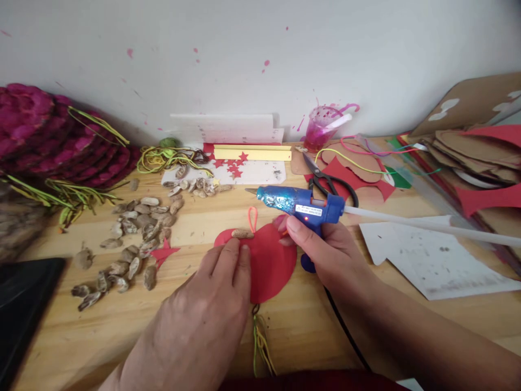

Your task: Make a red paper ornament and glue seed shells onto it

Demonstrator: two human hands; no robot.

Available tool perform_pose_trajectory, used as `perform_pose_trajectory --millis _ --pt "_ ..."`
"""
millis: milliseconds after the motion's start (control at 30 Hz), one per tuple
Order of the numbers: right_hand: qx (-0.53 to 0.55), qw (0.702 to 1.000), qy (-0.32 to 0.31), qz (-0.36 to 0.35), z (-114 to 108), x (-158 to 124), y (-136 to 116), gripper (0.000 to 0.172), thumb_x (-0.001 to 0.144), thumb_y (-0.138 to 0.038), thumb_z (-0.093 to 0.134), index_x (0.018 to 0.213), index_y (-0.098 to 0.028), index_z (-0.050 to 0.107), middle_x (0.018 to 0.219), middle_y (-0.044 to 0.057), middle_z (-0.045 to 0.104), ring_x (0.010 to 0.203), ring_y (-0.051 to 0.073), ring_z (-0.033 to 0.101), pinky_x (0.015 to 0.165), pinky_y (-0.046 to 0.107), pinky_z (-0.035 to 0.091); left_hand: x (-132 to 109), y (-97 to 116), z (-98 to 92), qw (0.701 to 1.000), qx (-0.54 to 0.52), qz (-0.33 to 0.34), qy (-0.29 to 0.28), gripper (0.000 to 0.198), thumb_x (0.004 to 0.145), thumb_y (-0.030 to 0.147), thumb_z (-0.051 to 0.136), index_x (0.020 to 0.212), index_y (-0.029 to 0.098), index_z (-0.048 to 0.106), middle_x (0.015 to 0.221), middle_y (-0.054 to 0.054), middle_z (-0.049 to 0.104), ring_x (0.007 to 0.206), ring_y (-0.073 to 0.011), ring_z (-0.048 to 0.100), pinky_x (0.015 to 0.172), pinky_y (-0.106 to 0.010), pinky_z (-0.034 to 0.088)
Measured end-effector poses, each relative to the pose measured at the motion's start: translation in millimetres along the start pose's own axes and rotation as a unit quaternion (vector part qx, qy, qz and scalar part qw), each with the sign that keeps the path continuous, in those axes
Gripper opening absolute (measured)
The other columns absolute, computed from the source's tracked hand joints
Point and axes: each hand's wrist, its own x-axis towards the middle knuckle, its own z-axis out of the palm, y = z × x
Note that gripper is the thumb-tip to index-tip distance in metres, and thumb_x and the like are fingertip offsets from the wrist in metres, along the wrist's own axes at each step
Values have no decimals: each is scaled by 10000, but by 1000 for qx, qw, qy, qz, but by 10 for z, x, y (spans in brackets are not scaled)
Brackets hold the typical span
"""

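Head view looks down on a wooden table set against a paint-flecked white wall. A heap of magenta petal-like pieces fills the far left, and a stack of brown cardboard cut-outs with red paper between them fills the far right. A speckled white sheet lies near the right forearm.

The left hand lies palm down with its fingers stretched out and grips nothing. Its fingertips press on the near left edge of a red paper disc, which lies flat at the middle of the table. The right hand is closed around the handle of a blue hot glue gun. The gun is held level above the disc's far edge, nozzle pointing left, with a white glue stick trailing out behind it.

Left of the disc lies a scatter of what look like dried seed husks, though the view is too coarse to be sure. Black scissors rest behind the gun, with a pink-stained cup beyond them. Small red stars lie on white paper by the wall. One husk lies on the disc's upper left rim, just beyond the left fingertips, beside an orange loop.
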Motion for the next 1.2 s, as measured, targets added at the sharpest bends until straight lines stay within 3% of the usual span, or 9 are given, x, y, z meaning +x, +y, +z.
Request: perform_pose_trajectory --millis 167,333,533,633,767,867,1033,1200 --pt "7 1000 1 5 6 -2 5 301 906 -545 715 948 -251 770 1032 38 763 928 221 696 852 366 571 19 3 -31 1000 -21 -12 13 607 818 -1 313 1315 54 658 1283 -212 701 1073 -302 705 787 -405 634" --pt "7 1000 -2 4 9 2 0 301 906 -548 713 958 -256 770 1059 30 773 917 208 701 861 359 572 44 45 -40 998 -37 -49 -17 708 816 -3 321 1464 134 570 1340 -182 679 1105 -310 690 844 -438 632" --pt "6 1000 -3 -5 5 8 8 285 914 -544 705 945 -268 770 1111 23 775 932 209 708 867 364 571 25 100 -2 998 -27 -50 -31 704 806 -35 347 1465 77 565 1452 -232 598 1263 -366 624 950 -519 615" --pt "9 1000 -3 0 8 10 5 302 905 -557 711 942 -262 768 1064 28 774 976 227 707 882 375 572 36 103 6 997 -5 -45 -59 705 793 -39 361 1453 75 582 1474 -241 578 1244 -372 639 884 -517 649" --pt "3 1000 -4 0 11 18 -3 329 903 -572 706 947 -251 763 1054 37 763 977 231 702 888 385 572 75 102 21 996 41 -37 -70 685 756 -59 414 1404 33 617 1427 -246 616 1151 -351 681 737 -425 681" --pt "-3 1000 -5 0 10 22 -5 346 903 -582 701 941 -242 756 1018 42 756 956 226 699 875 379 570 109 104 17 994 64 -42 -77 681 757 -70 446 1399 67 628 1349 -202 675 1038 -318 707 634 -377 674" --pt "-4 1000 -7 8 4 22 -7 354 901 -587 703 939 -238 753 941 39 750 877 208 696 799 340 570 163 129 -1 989 84 -50 -113 637 813 -62 463 1404 111 622 1301 -169 686 1031 -288 701 500 -297 622" --pt "4 999 4 32 6 35 -18 396 844 -612 750 917 -223 765 909 64 763 870 232 720 771 344 598 199 172 10 988 82 -62 -117 552 836 -24 526 1356 108 657 1274 -187 688 986 -272 705 512 -284 625"
